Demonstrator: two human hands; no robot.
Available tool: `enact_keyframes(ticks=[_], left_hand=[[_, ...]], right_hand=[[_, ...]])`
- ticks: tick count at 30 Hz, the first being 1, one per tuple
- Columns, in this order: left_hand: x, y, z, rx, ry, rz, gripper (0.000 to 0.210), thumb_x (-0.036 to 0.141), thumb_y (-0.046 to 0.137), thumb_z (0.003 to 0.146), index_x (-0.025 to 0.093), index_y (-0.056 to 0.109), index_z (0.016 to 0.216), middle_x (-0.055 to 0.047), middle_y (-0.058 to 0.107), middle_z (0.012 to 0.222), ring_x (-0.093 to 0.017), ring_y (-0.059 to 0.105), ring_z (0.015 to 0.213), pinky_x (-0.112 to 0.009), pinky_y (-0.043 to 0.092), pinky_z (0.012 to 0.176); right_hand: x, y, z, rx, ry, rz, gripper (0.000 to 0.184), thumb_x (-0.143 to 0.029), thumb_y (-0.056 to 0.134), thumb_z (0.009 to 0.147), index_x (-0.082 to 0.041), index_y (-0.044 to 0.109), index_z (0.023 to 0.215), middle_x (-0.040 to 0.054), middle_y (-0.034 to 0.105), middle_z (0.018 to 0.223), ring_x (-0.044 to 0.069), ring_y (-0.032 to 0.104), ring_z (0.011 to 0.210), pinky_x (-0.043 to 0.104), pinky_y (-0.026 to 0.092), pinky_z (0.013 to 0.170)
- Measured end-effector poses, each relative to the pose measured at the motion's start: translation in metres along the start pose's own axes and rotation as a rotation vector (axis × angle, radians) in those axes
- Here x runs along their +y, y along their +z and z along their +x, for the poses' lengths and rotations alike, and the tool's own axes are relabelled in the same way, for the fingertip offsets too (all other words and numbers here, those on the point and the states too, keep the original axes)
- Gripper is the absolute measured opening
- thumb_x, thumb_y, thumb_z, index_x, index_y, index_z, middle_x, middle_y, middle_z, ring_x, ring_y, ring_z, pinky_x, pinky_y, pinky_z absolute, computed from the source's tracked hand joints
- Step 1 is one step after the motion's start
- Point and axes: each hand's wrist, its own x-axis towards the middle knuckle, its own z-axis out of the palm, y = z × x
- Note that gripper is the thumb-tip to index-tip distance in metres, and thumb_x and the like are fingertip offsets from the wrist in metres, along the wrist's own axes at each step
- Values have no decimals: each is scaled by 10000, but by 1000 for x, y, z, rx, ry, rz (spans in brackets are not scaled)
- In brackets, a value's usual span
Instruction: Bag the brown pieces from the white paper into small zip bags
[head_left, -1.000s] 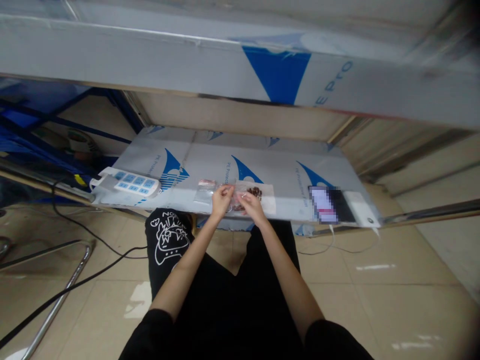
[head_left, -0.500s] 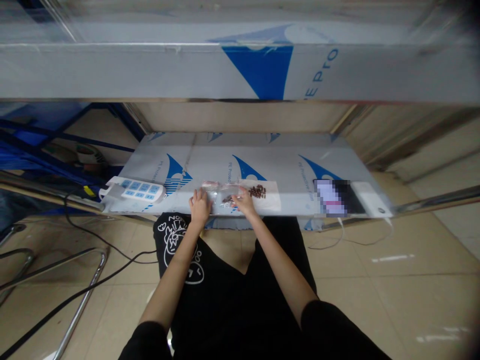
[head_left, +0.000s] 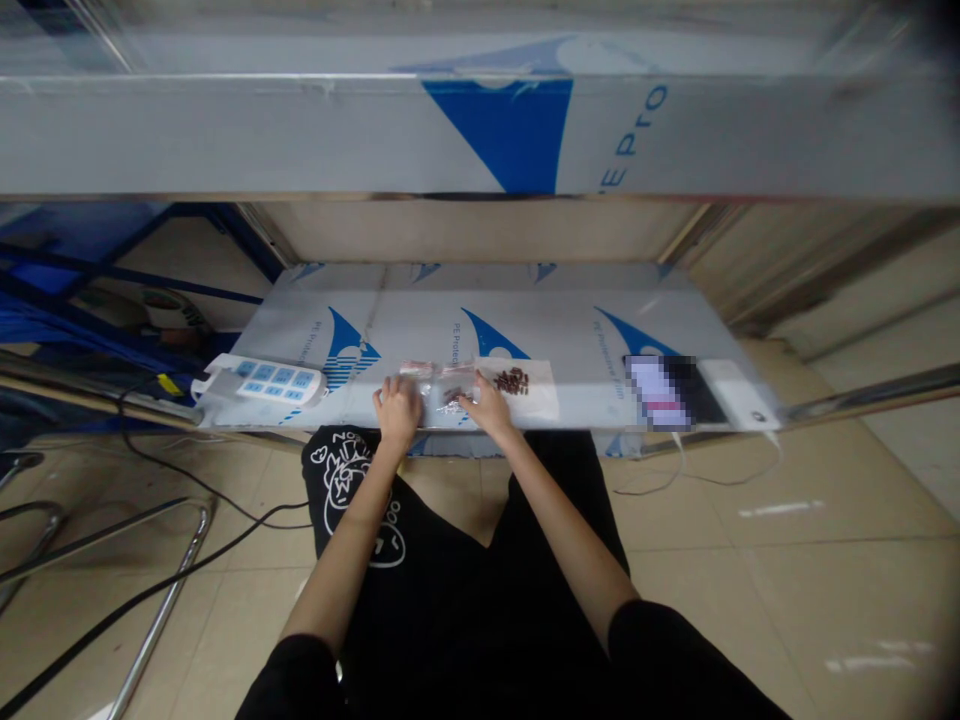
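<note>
A small clear plastic bag with dark brown bits in it lies near the shelf's front edge. At its right side is my right hand, its thumb and forefinger closed on the bag's edge. My left hand rests with bent fingers beside a second clear bag or stack of bags with a reddish top strip. Its fingertips are blurred, and I cannot make out whether they grip anything. Just right of my right hand, small dark brown pieces sit in a pile on a white sheet.
The film-covered shelf carries a white power strip on the left. A phone and a white power bank, both with cables, lie on the right. An upper shelf edge runs across in front. Black cables cross the floor at left.
My left fingers have drawn in and blurred slightly. My right thumb has shifted left and down over the bag, further from the forefinger. The whole view has moved a little.
</note>
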Motion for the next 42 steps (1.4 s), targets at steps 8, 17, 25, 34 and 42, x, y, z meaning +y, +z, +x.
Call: enact_keyframes(ticks=[8,17,25,34,42], left_hand=[[10,3,23,-116,-105,-64,403,506,487,763,152,629,892,-146,614,973,-312,529,967,-382,413,778],[10,11,29,-121,-122,-50,463,452,510,743,100,558,1040,-184,632,969,-333,532,1002,-399,400,794],[7,13,31,-72,-38,-17,575,477,482,779,127,423,1232,-155,642,1006,-315,567,952,-366,397,774],[11,15,22,-39,-33,-32,528,392,450,820,107,410,1263,-177,585,1111,-306,523,995,-378,367,820],[15,17,19,-22,-60,-28,531,363,456,821,75,402,1264,-185,562,1123,-311,511,997,-385,375,818]], right_hand=[[10,-3,-6,100,-112,148,380,-226,575,735,-207,589,1115,74,564,1133,195,587,948,312,482,821],[17,-12,-31,184,-117,390,275,-242,543,744,-209,630,1003,64,585,1072,156,605,755,282,518,685],[19,-15,-49,191,-102,475,296,-259,542,748,-196,605,1030,65,595,1095,109,591,595,288,512,656],[27,-3,-57,139,66,520,490,-314,556,745,-221,484,1221,100,558,1174,142,627,674,271,521,555],[15,-14,-64,59,168,649,509,-324,556,720,-230,483,1215,103,530,1199,146,636,660,218,491,406]])
